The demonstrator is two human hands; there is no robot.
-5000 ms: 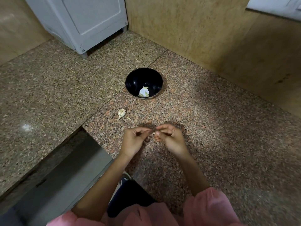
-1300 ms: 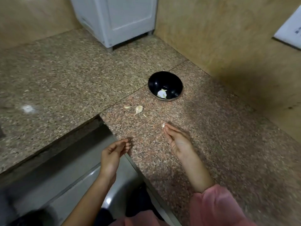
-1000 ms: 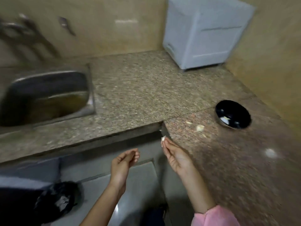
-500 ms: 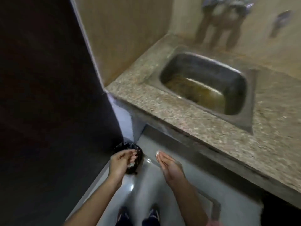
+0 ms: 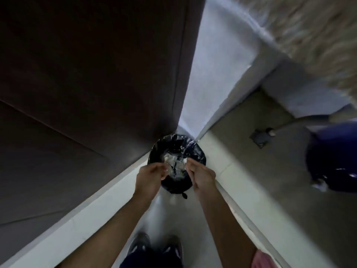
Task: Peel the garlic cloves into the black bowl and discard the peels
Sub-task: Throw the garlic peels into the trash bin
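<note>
The right hand [image 5: 201, 176] pinches a small pale garlic bit [image 5: 185, 161] at its fingertips. The left hand [image 5: 151, 177], apart from it, is curled, its hold lost in blur. Both hover over a black-lined bin [image 5: 195, 149] holding pale scraps [image 5: 173, 165], which stands on the light floor [image 5: 168, 217] in a corner beside a dark door [image 5: 87, 74].

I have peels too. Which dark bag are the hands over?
The black-lined bin in the corner beside the brown door, beneath the left hand and right hand. The dark blue bag at the right edge has no hand near it.
</note>
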